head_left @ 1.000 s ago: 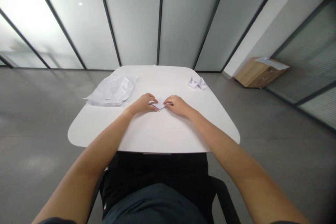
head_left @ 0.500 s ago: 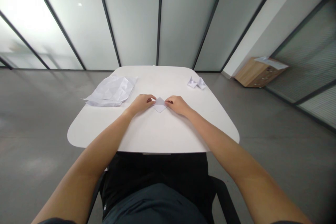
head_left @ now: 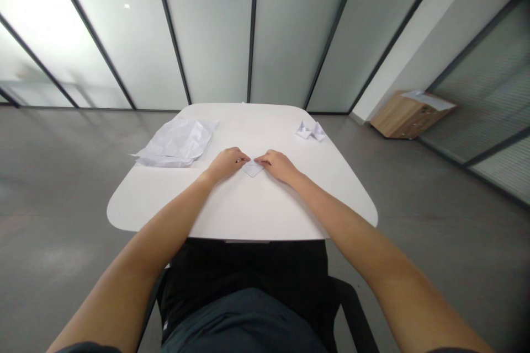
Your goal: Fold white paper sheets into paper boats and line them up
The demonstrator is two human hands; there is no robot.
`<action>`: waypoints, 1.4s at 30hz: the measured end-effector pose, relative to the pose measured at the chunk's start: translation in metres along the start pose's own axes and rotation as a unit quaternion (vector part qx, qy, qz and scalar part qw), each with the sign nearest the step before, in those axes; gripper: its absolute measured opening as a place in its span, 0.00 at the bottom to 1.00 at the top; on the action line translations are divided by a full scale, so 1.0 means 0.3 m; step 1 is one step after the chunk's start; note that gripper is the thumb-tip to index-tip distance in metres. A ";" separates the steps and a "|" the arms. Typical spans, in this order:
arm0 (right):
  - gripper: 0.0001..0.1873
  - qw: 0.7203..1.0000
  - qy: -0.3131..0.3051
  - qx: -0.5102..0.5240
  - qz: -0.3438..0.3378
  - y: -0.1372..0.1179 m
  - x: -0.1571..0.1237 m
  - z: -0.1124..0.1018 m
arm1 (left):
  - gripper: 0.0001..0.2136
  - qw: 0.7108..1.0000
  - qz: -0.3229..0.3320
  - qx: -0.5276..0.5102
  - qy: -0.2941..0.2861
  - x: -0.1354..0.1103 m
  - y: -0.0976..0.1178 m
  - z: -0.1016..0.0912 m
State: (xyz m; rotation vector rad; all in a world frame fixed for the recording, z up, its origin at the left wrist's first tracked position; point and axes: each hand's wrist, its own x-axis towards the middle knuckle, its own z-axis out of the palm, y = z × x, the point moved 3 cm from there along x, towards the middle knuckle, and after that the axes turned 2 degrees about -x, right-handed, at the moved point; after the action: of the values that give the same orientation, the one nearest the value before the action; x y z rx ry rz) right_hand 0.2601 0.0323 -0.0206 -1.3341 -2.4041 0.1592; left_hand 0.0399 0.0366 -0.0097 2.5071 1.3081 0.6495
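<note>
Left to right across the table:

Crumpled white sheet lies flat-ish near the left edge, towards the far left corner, well apart from everything else on top. One corner sticks out past its left side.

Left hand sits mid-table, palm down and curled, with the wrist and forearm resting towards the near edge. Fingertips reach the left upper side of the paper diamond.

Paper diamond is small, folded, flat on the table near the centre, one point towards the person. Mostly uncovered below the fingers.

Right hand mirrors the left, curled and palm down, fingertips on the right upper side of the diamond. The two hands are just apart, not pressed together. Both are on the paper, but can't tell if they're pinching it or only pressing it down.

Folded paper piece with pointed peaks sits near the far edge, right of centre, untouched.

Off the table, far right: wooden cabinet on the floor by the glass wall, loose paper on top.
</note>
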 end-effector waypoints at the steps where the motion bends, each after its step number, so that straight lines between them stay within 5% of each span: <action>1: 0.16 1.000 0.000 -0.003 -0.001 0.000 -0.001 0.003 | 0.15 1.000 0.000 0.004 0.005 -0.001 0.005 0.001; 13: 0.11 1.000 0.024 -0.004 0.007 -0.041 0.021 0.009 | 0.13 0.997 -0.044 0.039 0.055 0.005 0.083 0.031; 19: 0.15 1.000 -0.006 -0.006 0.016 -0.026 0.018 0.008 | 0.14 0.998 -0.024 0.059 0.001 0.019 0.047 0.026; 27: 0.26 0.987 -0.088 -0.132 0.030 -0.048 0.008 -0.004 | 0.19 0.991 0.006 0.129 -0.032 0.019 0.004 0.046; 42: 0.16 0.999 -0.019 -0.005 -0.028 0.077 0.025 0.026 | 0.19 0.993 -0.023 0.074 -0.087 0.001 -0.078 -0.006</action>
State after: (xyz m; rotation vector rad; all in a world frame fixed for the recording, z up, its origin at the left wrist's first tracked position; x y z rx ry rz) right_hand 0.2717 0.0518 -0.0321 -1.2780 -2.4747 0.1592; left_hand 0.0226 0.0501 -0.0176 2.5722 1.3927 0.3263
